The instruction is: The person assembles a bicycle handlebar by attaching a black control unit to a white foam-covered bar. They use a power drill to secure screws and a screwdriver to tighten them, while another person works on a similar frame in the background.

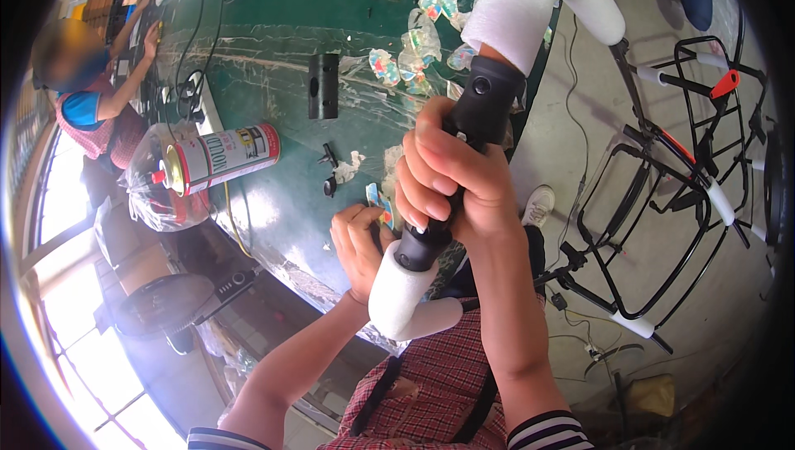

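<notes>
My right hand point(464, 173) wraps its fingers round the black tube point(484, 94) of a frame whose ends are covered in white foam sleeves point(530, 3). The tube slants from the upper right down to a bent, foam-covered end point(402, 301) near my apron. Close beside that lower end is my left hand point(358, 247), its fingers curled. A bit of something dark shows at its fingertips, mostly hidden. Beyond those fingers a small colourful sticker point(381, 204) lies on the green table point(273, 61). A short black sleeve with holes point(324, 86) and small black parts point(330, 170) lie farther off.
A red and white spray can point(224, 158) lies by a clear plastic bag point(170, 193) at the table's left edge. Stickers point(422, 44) are scattered at the back. Black metal frames point(662, 202) stand on the right floor. A fan point(166, 301) and a co-worker point(91, 94) are left.
</notes>
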Available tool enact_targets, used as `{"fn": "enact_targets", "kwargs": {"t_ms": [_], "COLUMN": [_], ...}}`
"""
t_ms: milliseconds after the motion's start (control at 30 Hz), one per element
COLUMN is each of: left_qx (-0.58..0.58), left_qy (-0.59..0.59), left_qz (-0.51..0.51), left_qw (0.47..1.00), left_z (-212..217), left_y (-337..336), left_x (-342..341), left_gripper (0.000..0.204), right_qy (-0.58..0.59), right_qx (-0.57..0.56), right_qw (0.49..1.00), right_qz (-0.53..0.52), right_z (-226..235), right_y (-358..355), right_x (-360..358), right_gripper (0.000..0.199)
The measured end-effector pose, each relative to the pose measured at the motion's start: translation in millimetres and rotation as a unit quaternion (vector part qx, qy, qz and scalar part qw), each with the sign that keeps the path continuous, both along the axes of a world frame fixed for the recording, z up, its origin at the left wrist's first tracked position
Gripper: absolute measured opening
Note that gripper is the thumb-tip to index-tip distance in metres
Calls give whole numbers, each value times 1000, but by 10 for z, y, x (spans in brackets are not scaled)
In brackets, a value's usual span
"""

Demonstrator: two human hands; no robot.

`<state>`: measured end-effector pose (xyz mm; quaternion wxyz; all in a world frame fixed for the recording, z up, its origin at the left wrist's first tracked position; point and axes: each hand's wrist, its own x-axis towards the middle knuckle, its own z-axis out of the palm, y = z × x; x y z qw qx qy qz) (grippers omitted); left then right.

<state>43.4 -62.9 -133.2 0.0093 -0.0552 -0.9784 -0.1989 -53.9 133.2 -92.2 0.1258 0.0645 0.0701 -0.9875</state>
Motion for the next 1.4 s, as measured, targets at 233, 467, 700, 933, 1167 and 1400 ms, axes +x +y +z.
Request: {"fn": "enact_targets", "kwargs": {"t_ms": [233, 467, 700, 933, 1167, 1400], "left_qx": [28, 16, 38, 19, 23, 28], "left_qy": [63, 58, 60, 92, 73, 71], "left_qz": [-20, -21, -16, -38, -43, -40], "left_qw": [997, 998, 997, 995, 996, 996], "left_z": [86, 88, 109, 125, 192, 205], "left_y": [145, 152, 140, 162, 147, 112], "left_x": [-109, -99, -113, -171, -209, -211], "left_gripper": [30, 30, 32, 34, 33, 34], "right_qy": [-162, -177, -49, 101, 226, 245], "right_qx": [144, 190, 26, -139, -294, -352], "right_qw": [976, 964, 998, 985, 929, 903], "right_qz": [-30, -50, -18, -12, -1, -10], "right_z": [252, 253, 55, -196, -315, -315], "right_y": [-28, -51, -38, -115, -230, -316], "right_x": [18, 33, 31, -44, -155, -201], "right_gripper": [16, 17, 12, 15, 20, 25]}}
